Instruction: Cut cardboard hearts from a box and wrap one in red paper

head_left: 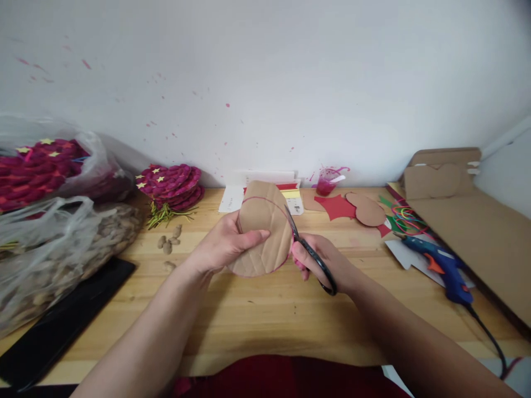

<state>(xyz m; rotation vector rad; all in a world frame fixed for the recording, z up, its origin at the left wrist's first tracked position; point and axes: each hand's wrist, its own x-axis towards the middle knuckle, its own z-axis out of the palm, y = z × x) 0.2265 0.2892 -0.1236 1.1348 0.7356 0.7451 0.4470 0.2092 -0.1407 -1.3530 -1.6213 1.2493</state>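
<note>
- Head view: cardboard piece [271, 218] sat mid-frame, held above the worktop [249, 323]; judged light, fairly stiff, liable to crease if squeezed hard.
- Best hold, by estimate: its broad left portion, away from the blades.
- Left hand [224, 243]: narrow grip on the cardboard piece, thumb on top.
- Right hand [326, 257]: grip wrapped around scissors [316, 256], blades at the piece's right edge; blade gap unclear.

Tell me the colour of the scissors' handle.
Black; the scissors' handle shows best in the head view.
</note>
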